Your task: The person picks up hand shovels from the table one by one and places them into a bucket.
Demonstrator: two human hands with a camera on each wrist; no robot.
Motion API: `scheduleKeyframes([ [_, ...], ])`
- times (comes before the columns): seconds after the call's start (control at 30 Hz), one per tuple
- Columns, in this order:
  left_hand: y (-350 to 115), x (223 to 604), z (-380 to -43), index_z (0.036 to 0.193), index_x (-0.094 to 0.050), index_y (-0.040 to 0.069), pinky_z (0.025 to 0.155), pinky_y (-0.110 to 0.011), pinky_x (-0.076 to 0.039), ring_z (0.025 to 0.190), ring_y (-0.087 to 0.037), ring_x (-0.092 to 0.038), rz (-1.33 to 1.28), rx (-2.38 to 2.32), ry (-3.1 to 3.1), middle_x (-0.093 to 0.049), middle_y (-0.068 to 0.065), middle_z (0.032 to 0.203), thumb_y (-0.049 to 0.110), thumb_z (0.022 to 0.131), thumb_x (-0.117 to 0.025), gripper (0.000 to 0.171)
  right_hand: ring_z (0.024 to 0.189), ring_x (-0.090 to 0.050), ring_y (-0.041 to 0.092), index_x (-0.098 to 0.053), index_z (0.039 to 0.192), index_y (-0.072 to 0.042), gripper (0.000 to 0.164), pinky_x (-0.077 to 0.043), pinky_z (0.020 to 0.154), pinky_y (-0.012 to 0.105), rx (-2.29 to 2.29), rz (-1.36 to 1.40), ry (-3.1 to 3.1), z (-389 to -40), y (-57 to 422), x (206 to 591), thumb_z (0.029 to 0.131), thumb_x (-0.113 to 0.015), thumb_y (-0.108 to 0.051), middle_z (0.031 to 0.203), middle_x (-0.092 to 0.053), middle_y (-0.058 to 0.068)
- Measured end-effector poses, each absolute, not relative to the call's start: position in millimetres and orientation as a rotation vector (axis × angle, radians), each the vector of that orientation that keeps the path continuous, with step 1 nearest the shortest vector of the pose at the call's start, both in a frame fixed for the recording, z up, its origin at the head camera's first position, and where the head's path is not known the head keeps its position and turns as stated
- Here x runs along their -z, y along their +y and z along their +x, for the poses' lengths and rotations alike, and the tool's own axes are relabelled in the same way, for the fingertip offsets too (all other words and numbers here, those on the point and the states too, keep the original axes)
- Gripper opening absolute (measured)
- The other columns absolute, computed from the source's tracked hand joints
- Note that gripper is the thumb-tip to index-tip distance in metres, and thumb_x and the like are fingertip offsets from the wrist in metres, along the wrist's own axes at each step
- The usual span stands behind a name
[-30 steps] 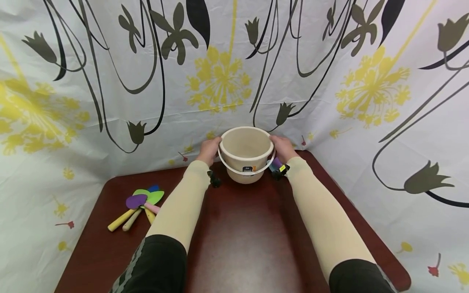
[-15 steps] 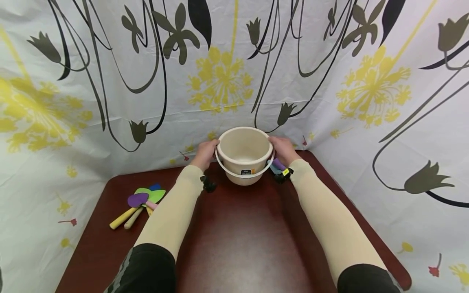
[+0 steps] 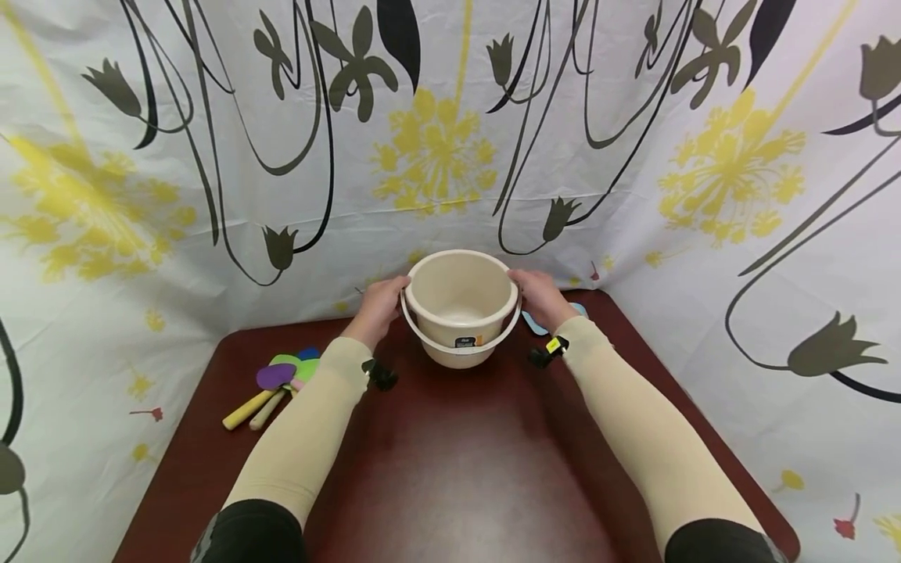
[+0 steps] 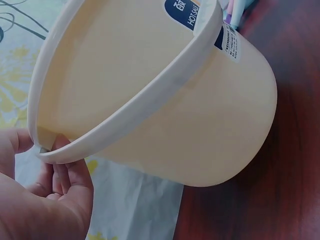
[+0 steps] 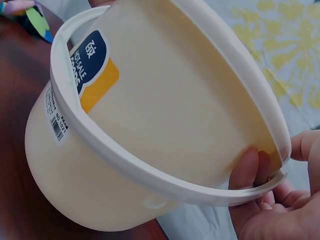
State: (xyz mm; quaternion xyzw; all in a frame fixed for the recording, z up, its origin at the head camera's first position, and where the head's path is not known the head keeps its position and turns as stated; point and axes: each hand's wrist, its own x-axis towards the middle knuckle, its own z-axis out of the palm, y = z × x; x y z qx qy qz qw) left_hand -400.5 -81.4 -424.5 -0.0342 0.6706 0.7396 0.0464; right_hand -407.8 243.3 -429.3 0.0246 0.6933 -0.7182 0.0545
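A cream plastic bucket [image 3: 461, 301] with a white bail handle and a dark and orange label is at the back of the table. My left hand [image 3: 380, 309] grips its left rim by the handle joint; in the left wrist view that hand [image 4: 55, 192] has fingers around the rim. On the opposite side, my right hand [image 3: 542, 297] holds the rim, and the right wrist view shows fingers of that hand [image 5: 277, 192] reaching over it. The handle hangs down in front. Whether the bucket's base touches the table cannot be told.
On the left of the dark red table [image 3: 457, 485] lie several fanned-out tools with purple, green and blue heads [image 3: 276, 376] and yellow or wooden handles. A light-blue item [image 3: 535, 323] lies partly hidden behind my right hand. Patterned white curtains [image 3: 450, 219] surround the table.
Both hands have moved the bucket a little left and toward me. The purple item beside my right hand is now hidden in the head view.
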Motion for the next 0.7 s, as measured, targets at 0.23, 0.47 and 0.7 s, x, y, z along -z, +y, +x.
scheduleKeyframes([
  [0.23, -100.9, 428.3, -377.8, 0.129, -0.074, -0.005, 0.086, -0.029, -0.057, 0.094, -0.014, -0.066, -0.138, -2.287, 2.037, -0.07, -0.005, 0.106, 0.025, 0.108, -0.068, 0.037, 0.125, -0.062, 0.023, -0.062, 0.145, 0.013, 0.047, -0.052, 0.106, 0.033, 2.19, -0.006, 2.094, -391.7, 225.0, 428.0, 0.114, -0.055, -0.021, 0.146, -0.063, 0.022],
  [0.47, -119.5, 427.5, -356.6, 0.131, -0.074, -0.001, 0.082, -0.026, -0.056, 0.095, -0.014, -0.066, -0.158, -2.244, 2.009, -0.07, -0.002, 0.105, 0.029, 0.109, -0.069, 0.037, 0.116, -0.064, 0.019, -0.062, 0.144, 0.014, 0.047, -0.054, 0.099, 0.028, 2.203, -0.017, 2.073, -375.7, 210.9, 428.1, 0.114, -0.057, -0.022, 0.136, -0.067, 0.019],
  [0.7, -133.8, 431.2, -335.5, 0.137, -0.072, 0.0, 0.087, -0.028, -0.055, 0.103, -0.017, -0.065, -0.164, -2.196, 2.056, -0.07, -0.005, 0.118, 0.034, 0.11, -0.067, 0.043, 0.124, -0.064, 0.023, -0.061, 0.147, 0.012, 0.05, -0.055, 0.101, 0.029, 2.166, -0.01, 2.051, -356.7, 202.1, 430.3, 0.115, -0.057, -0.025, 0.144, -0.065, 0.021],
])
